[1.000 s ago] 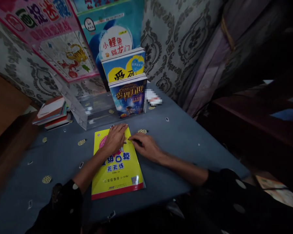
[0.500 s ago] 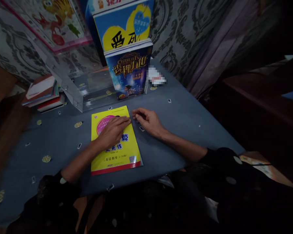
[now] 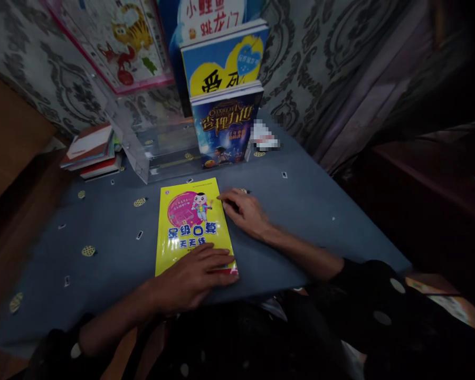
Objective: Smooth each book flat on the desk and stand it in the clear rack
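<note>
A yellow workbook (image 3: 170, 253) with blue Chinese lettering, a pink circle and a cartoon child lies closed on the cloth-covered table. My left hand (image 3: 198, 274) rests flat across its lower part, fingers extended toward the lower right corner and covering the print there. My right hand (image 3: 247, 214) lies beside the workbook's right edge. Its fingers are loosely bent, and the index fingertip reaches the edge near the upper right corner. No object shows in the right hand.
Behind the workbook stands a clear acrylic rack (image 3: 142, 171) holding upright books, with a dark blue book (image 3: 225, 129) in front. Several books (image 3: 93, 150) are stacked at the left. A blurred white item (image 3: 264, 136) lies right of the rack. The grey tablecloth (image 3: 301, 221) has pineapple prints.
My left hand has slid down the cover toward the near edge, uncovering the cartoon child and title. My right hand stays by the right edge. The view has shifted slightly.
</note>
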Demonstrator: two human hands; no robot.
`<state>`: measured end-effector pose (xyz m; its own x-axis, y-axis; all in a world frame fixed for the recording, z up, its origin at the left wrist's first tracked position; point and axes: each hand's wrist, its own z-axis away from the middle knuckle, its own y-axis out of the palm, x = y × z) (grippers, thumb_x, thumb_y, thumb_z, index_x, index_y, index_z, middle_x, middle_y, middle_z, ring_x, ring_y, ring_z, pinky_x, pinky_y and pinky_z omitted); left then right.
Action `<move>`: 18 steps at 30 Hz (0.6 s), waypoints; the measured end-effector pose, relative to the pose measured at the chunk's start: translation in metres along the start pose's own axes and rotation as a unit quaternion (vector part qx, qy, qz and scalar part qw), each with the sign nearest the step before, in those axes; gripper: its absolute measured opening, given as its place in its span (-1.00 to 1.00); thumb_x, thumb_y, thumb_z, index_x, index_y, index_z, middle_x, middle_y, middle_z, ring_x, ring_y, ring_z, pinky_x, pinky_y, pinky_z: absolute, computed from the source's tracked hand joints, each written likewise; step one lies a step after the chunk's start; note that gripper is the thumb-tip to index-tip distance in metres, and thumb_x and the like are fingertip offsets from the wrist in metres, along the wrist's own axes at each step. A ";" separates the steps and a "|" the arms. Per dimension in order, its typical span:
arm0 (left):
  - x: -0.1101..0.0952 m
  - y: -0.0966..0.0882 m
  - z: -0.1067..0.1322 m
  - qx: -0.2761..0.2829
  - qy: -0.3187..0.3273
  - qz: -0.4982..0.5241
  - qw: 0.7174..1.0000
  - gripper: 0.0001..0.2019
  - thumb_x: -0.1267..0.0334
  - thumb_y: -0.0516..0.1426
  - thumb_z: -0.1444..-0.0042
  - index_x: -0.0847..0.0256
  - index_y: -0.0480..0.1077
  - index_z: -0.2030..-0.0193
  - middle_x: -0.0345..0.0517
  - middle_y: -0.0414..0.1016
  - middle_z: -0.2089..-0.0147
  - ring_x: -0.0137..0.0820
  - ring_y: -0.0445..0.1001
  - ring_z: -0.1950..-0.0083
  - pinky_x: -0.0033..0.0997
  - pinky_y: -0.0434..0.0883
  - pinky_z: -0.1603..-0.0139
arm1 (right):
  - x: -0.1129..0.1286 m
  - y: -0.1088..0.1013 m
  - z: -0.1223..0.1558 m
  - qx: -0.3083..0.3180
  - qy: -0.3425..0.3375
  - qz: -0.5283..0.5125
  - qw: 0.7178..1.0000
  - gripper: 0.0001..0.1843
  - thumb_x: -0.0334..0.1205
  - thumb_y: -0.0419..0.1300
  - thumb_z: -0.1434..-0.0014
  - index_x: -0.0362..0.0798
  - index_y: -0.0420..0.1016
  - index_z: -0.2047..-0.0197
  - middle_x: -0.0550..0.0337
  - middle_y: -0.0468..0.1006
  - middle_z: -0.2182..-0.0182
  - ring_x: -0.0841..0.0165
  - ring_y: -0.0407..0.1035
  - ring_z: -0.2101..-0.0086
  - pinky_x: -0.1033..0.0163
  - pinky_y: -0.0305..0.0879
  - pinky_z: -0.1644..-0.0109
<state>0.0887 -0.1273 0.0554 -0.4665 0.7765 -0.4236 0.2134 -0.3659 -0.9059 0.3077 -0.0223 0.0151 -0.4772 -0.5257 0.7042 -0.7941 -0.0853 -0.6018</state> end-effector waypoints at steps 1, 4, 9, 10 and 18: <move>0.006 -0.002 0.003 -0.028 -0.023 0.013 0.999 -0.50 0.47 -0.01 -0.27 -0.05 0.37 -0.27 -0.13 0.38 -0.35 -0.28 0.29 -0.39 -0.07 0.12 -0.50 | 0.002 0.000 0.002 0.009 -0.012 0.003 1.000 -0.72 -0.36 0.07 -0.27 -0.03 0.56 0.05 0.01 0.58 0.14 0.20 0.48 0.13 0.06 0.42 0.00; 0.035 -0.007 0.014 -0.166 -0.175 0.003 0.970 -0.56 0.34 -0.05 -0.36 0.04 0.30 -0.33 0.01 0.36 -0.34 -0.21 0.28 -0.39 0.02 0.25 -0.41 | 0.009 0.000 0.012 0.022 -0.020 0.004 1.000 -0.72 -0.34 0.08 -0.28 -0.02 0.55 0.01 -0.04 0.53 -0.01 0.15 0.46 0.02 -0.02 0.43 -0.06; 0.080 -0.013 0.028 -0.296 -0.328 0.082 0.893 -0.48 0.10 0.00 -0.35 0.15 0.13 -0.40 0.17 0.16 -0.44 -0.01 0.17 -0.45 0.02 0.47 -0.20 | 0.020 0.003 0.024 0.045 -0.007 0.005 0.999 -0.73 -0.34 0.09 -0.28 -0.05 0.52 0.01 -0.13 0.44 -0.14 0.12 0.43 -0.08 -0.06 0.46 -0.09; 0.084 -0.014 0.027 -0.308 -0.331 0.130 0.882 -0.49 0.09 0.00 -0.35 0.12 0.12 -0.40 0.15 0.18 -0.44 -0.02 0.21 -0.43 -0.04 0.52 -0.14 | 0.022 0.004 0.025 0.046 -0.001 0.005 0.999 -0.73 -0.34 0.09 -0.28 -0.05 0.52 0.01 -0.13 0.43 -0.15 0.11 0.43 -0.09 -0.06 0.45 -0.10; 0.098 -0.029 0.018 -0.345 -0.317 0.280 0.838 -0.59 0.05 0.04 -0.30 0.15 0.25 -0.21 0.20 0.36 -0.32 -0.09 0.35 -0.36 -0.16 0.54 -0.07 | 0.030 0.011 0.030 0.035 0.078 -0.129 0.988 -0.75 -0.31 0.12 -0.25 -0.01 0.53 0.04 -0.07 0.43 -0.13 0.22 0.50 0.03 0.06 0.54 0.05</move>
<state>0.0211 -0.0497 0.0400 -0.4425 0.0738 -0.8937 0.8948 -0.0297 -0.4455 0.2955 -0.0642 0.0183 -0.3189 -0.3428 0.8836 -0.8713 -0.2610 -0.4157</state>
